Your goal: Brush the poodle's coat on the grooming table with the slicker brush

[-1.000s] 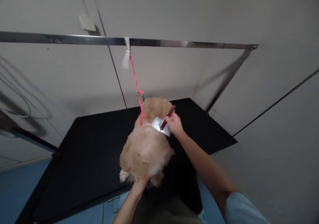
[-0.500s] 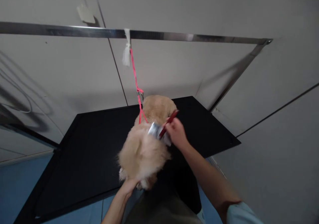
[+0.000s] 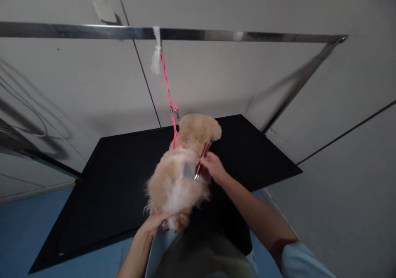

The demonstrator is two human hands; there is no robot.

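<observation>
A fluffy cream-coloured dog (image 3: 176, 183) is on the black grooming table (image 3: 108, 191), its back toward me and its head turned to the right. My right hand (image 3: 213, 166) grips a slicker brush (image 3: 188, 170) with a dark red handle. The brush head is blurred by motion and lies against the fur on the dog's back. Down at the dog's rear, my left hand (image 3: 157, 220) holds onto the hindquarters, with its fingertips partly hidden by fur. A pink grooming loop (image 3: 167, 84) runs down to the dog's neck.
A metal bar (image 3: 102, 31) crosses above the table, and the loop hangs from it by a white cloth tie (image 3: 156, 55). Pale wall panels (image 3: 222, 76) stand behind. The floor (image 3: 21, 224) is blue. At the far left, a cable (image 3: 31, 104) hangs by the wall.
The brush has shifted slightly down the dog's back, and its handle now stands more upright. My left hand has moved a little up and left at the rear. The view has shifted slightly.
</observation>
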